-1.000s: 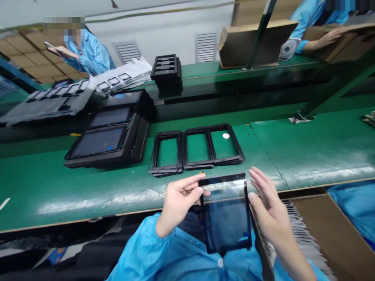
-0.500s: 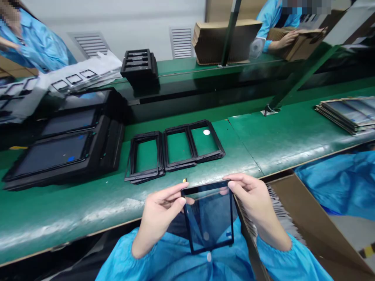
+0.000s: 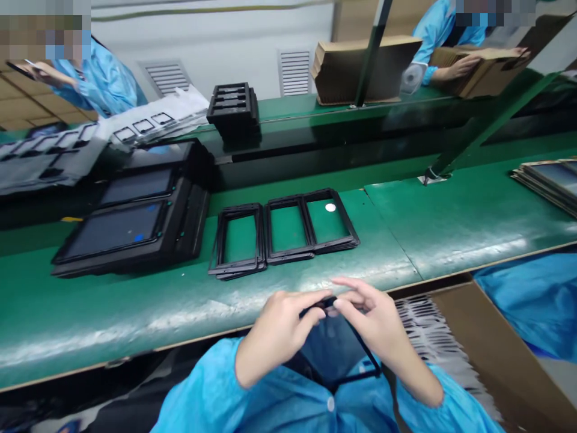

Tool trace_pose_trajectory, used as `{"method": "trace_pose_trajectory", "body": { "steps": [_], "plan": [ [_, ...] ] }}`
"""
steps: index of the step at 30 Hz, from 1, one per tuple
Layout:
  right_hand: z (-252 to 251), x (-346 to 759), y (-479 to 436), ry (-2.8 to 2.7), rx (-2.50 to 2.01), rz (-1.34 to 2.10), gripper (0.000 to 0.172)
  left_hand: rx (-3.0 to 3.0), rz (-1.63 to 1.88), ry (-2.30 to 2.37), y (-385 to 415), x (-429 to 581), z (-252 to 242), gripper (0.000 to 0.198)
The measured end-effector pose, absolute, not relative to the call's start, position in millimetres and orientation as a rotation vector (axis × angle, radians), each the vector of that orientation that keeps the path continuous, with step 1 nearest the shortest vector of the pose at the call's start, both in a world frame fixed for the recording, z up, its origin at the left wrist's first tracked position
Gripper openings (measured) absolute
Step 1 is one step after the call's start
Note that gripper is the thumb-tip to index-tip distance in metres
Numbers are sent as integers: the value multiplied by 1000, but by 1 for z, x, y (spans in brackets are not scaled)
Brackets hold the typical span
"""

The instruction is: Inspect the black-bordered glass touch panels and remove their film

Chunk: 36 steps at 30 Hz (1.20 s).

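A black-edged glass panel (image 3: 336,352) hangs tilted below my two hands, in front of the blue smock. My left hand (image 3: 288,322) pinches its top edge between thumb and fingers. Close beside it, my right hand (image 3: 367,313) grips the same edge with thumb and fingertips, the index finger stretched out. Both hands cover much of the panel's upper part. Beyond them on the green bench lie stacks of thin black frames: a left stack (image 3: 241,240), a middle one (image 3: 289,228) and a right one (image 3: 331,219).
Black trays with dark panels (image 3: 117,231) are piled at the left. A cardboard box (image 3: 491,337) with white dividers stands at my right, below the bench edge (image 3: 419,281). A green post (image 3: 473,135) rises from the bench. Two co-workers in blue are across the bench.
My hands have come closer together along the panel's top edge, my left hand moving right. The panel has tilted and more of it is covered. The view has shifted left.
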State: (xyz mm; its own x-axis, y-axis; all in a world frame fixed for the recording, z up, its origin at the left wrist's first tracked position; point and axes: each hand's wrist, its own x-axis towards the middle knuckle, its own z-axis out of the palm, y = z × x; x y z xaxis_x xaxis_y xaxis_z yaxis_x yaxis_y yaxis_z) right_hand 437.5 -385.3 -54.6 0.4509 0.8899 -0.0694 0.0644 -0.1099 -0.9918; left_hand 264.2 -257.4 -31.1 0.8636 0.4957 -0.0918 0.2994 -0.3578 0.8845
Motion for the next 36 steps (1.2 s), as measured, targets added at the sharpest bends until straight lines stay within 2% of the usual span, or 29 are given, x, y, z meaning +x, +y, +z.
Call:
{"method": "trace_pose_trajectory", "body": {
  "steps": [2, 5, 9, 15, 23, 31, 36],
  "plan": [
    [-60, 447, -391, -768, -1464, 1047, 31, 1725, 182, 659, -251, 258, -34, 35],
    [-72, 466, -406, -654, -1501, 1145, 43, 1329, 323, 860, -244, 243, -44, 36],
    [-87, 478, -414, -390, -1549, 1028, 49, 1110, 584, 981, -246, 233, -56, 54],
    [-83, 473, -402, -284, -1472, 933, 52, 1095, 733, 1030, -261, 236, -62, 51],
    [-71, 475, -401, -457, -1532, 817, 50, 1086, 774, 1023, -267, 234, -65, 44],
    [-72, 467, -404, -419, -1509, 708, 38, 1008, 789, 1046, -274, 237, -72, 43],
    [-68, 470, -411, -506, -1535, 729, 38, 1069, 754, 1028, -274, 236, -79, 42]
  ]
}}
